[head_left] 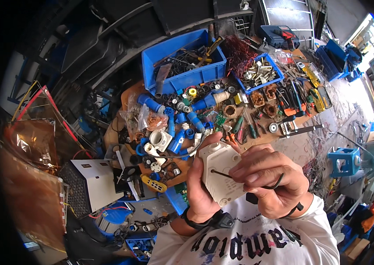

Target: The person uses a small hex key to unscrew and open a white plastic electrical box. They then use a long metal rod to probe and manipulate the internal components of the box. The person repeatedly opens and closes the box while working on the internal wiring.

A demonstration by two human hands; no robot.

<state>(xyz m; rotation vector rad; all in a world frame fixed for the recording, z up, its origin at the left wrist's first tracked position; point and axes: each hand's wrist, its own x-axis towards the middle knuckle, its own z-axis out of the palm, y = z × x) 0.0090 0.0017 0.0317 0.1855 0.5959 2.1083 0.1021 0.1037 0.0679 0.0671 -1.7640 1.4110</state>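
My left hand (196, 194) is closed around a white, angular plastic housing (222, 172), with its flat side turned up. A small hole sits in that side, and a thin black cable (222, 174) comes out of it. My right hand (277, 179) pinches this cable close to the housing, with its fingertips near the housing's right edge. A black curve of what looks like the same cable shows under my right fingers. Its thicker dark end (252, 198) lies below them. Whatever is inside the housing is hidden.
Beyond my hands, a cluttered workbench holds blue connectors (194, 120), a large blue crate (187, 73) of tools, a smaller blue tray (257, 74) of metal parts, and screwdrivers (238, 125). A white box-like case (94, 183) stands left; a blue stool (345, 161) is right.
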